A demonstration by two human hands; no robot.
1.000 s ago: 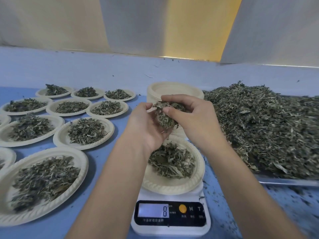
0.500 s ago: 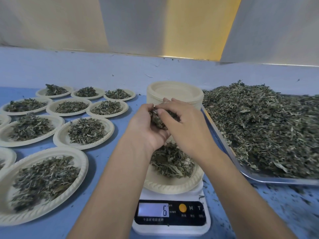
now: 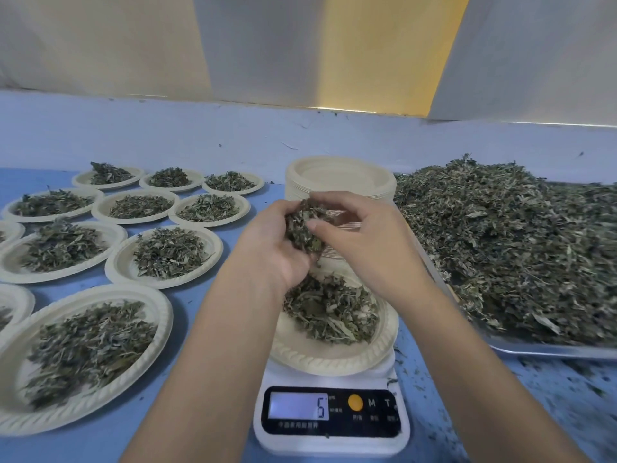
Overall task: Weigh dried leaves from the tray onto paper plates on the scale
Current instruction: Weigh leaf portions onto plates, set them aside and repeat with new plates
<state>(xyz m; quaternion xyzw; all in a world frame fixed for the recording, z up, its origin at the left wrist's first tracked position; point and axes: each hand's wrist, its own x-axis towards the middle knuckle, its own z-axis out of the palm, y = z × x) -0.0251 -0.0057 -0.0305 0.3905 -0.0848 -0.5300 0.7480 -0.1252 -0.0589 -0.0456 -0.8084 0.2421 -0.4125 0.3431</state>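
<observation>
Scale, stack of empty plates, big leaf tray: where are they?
scale (image 3: 330, 412): head view, on its black front panel.
stack of empty plates (image 3: 340, 177): head view, on the top plate's inside.
tray (image 3: 551, 350): head view, on its bare metal front rim.

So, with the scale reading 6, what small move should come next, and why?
Probably the right hand should pinch a little off the clump of leaves gripped by the left hand and drop it onto the plate on the scale. The clump is right above that plate, the right thumb touches it, and the display reads 6; the target is not shown.
</observation>
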